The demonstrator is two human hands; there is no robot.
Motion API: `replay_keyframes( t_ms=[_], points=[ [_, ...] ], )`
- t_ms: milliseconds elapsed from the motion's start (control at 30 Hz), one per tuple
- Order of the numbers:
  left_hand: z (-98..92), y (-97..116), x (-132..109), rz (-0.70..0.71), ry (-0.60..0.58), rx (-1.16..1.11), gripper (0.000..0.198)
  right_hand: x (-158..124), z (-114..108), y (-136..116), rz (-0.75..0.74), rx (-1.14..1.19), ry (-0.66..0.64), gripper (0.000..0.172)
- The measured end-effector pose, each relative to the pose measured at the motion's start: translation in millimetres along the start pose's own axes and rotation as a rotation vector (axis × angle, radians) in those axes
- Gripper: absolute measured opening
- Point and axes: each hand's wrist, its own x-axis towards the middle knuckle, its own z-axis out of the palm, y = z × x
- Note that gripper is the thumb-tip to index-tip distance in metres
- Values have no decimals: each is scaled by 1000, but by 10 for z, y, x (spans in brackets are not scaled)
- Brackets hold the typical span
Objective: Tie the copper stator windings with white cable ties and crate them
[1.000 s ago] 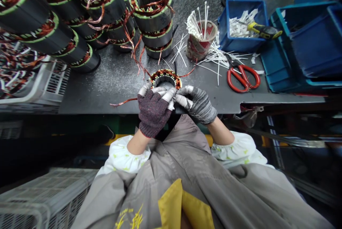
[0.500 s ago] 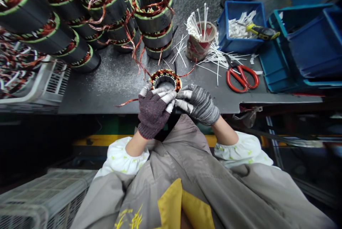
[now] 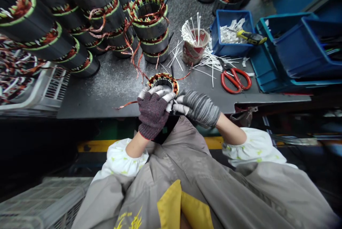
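A motor stator [image 3: 176, 85] with copper windings and a pale green rim sits near the table's front edge; copper leads stick out on both sides and a dark sleeve rises behind it. My left hand [image 3: 153, 109], in a dark purple glove with white-wrapped fingertips, lies over the stator's near side with its fingers bent on the rim. Beside the stator's near right edge is my right hand [image 3: 199, 107], in a grey striped glove. Its thumb and fingers are pinched together close to my left fingertips; what lies between them is too small to make out.
Stacked stators [image 3: 152, 25] stand at the back and left. A cup of white cable ties [image 3: 195, 45], loose ties [image 3: 211, 60], red-handled scissors [image 3: 235, 80] and a blue bin [image 3: 233, 47] with a yellow-black cutter [image 3: 251, 37] are to the right. A white crate [image 3: 40, 90] stands left.
My right hand has shifted slightly at the stator's near right edge, its fingers more bunched. My left hand keeps its place on the stator. The whole view has tilted a little.
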Motion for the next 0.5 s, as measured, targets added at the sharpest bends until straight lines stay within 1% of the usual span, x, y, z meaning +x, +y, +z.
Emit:
replay_keyframes(
  t_ms=[33,100,133,200,267,333,400,467,500],
  points=[
    [-2,-21,-29,-11,5,4,26,7,51,34,26,46,-50,33],
    [-6,-74,-89,-31,13,18,24,-1,191,83,169,218,-102,35],
    [-10,-104,-113,-31,15,33,23,-20,268,94,267,335,-99,36],
    [-20,-165,-135,-10,5,70,21,-96,405,86,453,561,-52,41],
    [-34,-209,-124,10,-20,108,20,-213,475,49,560,682,10,44],
    [-46,-217,-96,42,-45,108,19,-320,458,11,550,656,41,43],
    [-45,-179,-76,92,-48,76,17,-346,382,1,457,541,27,39],
    [-34,-104,-78,130,-34,39,17,-248,296,38,343,385,8,35],
    [-29,-62,-88,139,-24,31,17,-163,260,74,307,312,21,35]
  ],
)
